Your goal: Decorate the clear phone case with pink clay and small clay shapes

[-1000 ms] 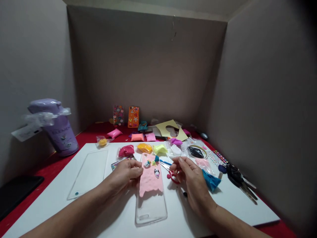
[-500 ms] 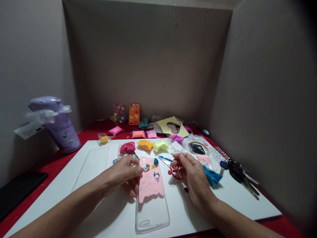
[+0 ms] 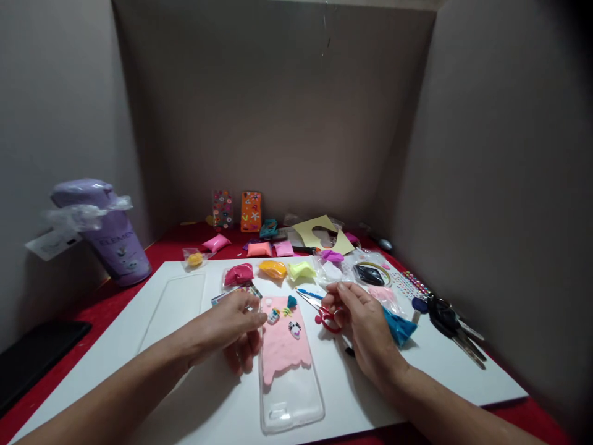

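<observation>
A clear phone case (image 3: 293,402) lies on the white board, its upper part covered by a sheet of pink clay (image 3: 282,346) with a ragged lower edge. Small clay figures sit on the pink: a white animal face (image 3: 294,330), a cupcake-like piece (image 3: 273,316) and a teal piece (image 3: 291,301). Beside the case's left edge is my left hand (image 3: 234,327), fingers apart, thumb at the rim. My right hand (image 3: 356,318) hovers right of the case, thumb and fingertips pinched together; anything between them is too small to make out. Red-handled scissors (image 3: 328,319) lie beside it.
Clay packets, such as a yellow one (image 3: 301,271) and a blue one (image 3: 399,327), surround the work. Black-handled scissors (image 3: 456,330) lie at right, a purple tumbler (image 3: 118,241) at left. A clear frame (image 3: 173,303) and a black phone-like slab (image 3: 41,349) are also left.
The phone case has settled flat on the board, its lower end shifted right. My left fingers have loosened from its edge. My right hand stays pinched, nearly in place.
</observation>
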`<state>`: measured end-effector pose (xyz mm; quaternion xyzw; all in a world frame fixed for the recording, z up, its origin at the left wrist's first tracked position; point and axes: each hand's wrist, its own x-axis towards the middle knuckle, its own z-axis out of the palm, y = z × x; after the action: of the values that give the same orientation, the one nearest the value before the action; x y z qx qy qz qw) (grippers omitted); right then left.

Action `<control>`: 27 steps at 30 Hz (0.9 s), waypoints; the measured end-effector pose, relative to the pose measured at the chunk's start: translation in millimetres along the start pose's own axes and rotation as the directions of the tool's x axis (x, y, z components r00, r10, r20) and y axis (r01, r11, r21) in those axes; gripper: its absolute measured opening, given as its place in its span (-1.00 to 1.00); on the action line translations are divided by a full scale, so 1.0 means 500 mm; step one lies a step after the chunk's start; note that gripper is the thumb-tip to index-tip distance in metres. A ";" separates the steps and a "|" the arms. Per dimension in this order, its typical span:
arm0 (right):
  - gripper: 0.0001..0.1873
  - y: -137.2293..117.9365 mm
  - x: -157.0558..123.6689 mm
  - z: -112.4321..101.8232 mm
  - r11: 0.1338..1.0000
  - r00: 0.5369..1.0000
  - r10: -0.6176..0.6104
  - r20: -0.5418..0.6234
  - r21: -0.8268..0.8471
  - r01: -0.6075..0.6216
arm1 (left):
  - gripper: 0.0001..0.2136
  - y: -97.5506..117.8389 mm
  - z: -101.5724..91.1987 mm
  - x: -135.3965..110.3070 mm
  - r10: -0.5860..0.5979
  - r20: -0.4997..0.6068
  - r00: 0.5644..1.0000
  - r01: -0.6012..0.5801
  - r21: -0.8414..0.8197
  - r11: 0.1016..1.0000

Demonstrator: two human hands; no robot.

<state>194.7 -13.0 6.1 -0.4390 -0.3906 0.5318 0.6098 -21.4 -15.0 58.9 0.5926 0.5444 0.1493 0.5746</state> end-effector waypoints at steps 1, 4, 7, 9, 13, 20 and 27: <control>-0.72 0.000 0.000 0.000 1.000 1.000 -0.002 0.002 0.000 0.002 | -0.77 0.000 0.000 0.000 0.005 0.000 1.000 -0.005 0.006 1.000; -0.71 -0.001 -0.001 0.000 1.000 1.000 -0.007 0.001 -0.006 0.007 | -0.71 -0.003 0.001 0.002 0.005 -0.004 1.000 -0.005 0.012 1.000; -0.70 -0.006 -0.001 0.000 1.000 1.000 -0.015 -0.019 -0.024 0.014 | -0.58 -0.009 0.001 0.010 0.018 -0.053 0.998 -0.016 0.031 0.999; -0.70 -0.011 0.002 -0.001 0.998 0.999 -0.040 -0.020 -0.045 0.039 | -0.55 -0.013 0.001 0.017 0.059 -0.142 0.988 -0.047 0.087 0.995; -0.70 -0.020 0.013 -0.007 0.956 0.983 -0.144 0.112 -0.242 0.168 | -0.69 -0.013 0.005 0.021 0.134 -0.273 0.953 -0.067 0.243 0.968; -0.83 -0.032 0.021 -0.030 0.411 0.815 -0.397 0.423 -0.712 0.570 | -0.77 -0.014 0.017 0.017 0.258 -0.265 0.929 -0.133 0.413 0.901; -0.87 -0.046 0.024 -0.038 0.099 0.716 -0.329 0.615 -0.732 0.674 | -0.71 -0.024 0.009 0.031 0.316 -0.321 0.893 -0.164 0.423 0.891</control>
<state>221.1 -4.5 22.3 -0.4552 -0.8326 0.0163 0.3153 -17.9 -7.8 40.4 0.7169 0.5851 0.2228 0.3067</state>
